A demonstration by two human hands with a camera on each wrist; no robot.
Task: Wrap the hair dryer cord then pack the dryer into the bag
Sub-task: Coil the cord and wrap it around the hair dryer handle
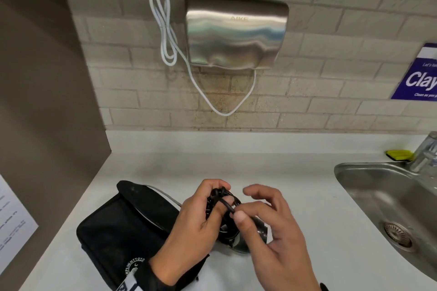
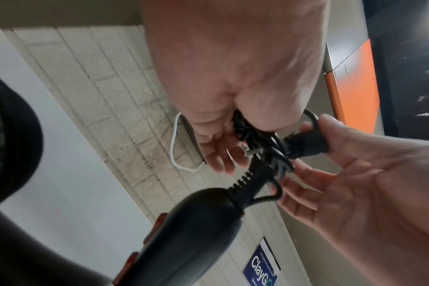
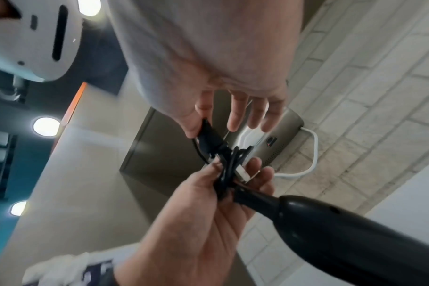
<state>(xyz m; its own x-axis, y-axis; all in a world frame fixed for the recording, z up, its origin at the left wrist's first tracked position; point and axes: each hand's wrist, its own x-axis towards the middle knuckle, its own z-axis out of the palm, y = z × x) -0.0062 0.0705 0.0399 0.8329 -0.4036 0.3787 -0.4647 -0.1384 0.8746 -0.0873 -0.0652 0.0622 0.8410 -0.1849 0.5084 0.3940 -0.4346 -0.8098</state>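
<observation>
My left hand grips a coiled bundle of black cord just above the white counter. The right hand pinches the plug end of the cord between thumb and forefinger beside the bundle, its other fingers spread loose. Under both hands hangs the black hair dryer; its handle, with red switches, joins the cord at a ribbed collar. In the right wrist view the left hand holds the cord bundle. The black bag lies on the counter, partly under my left wrist.
A steel sink with a tap and a yellow sponge is at the right. On the tiled wall hang a steel hand dryer with a looped white cable and a purple sign. A brown side wall stands left.
</observation>
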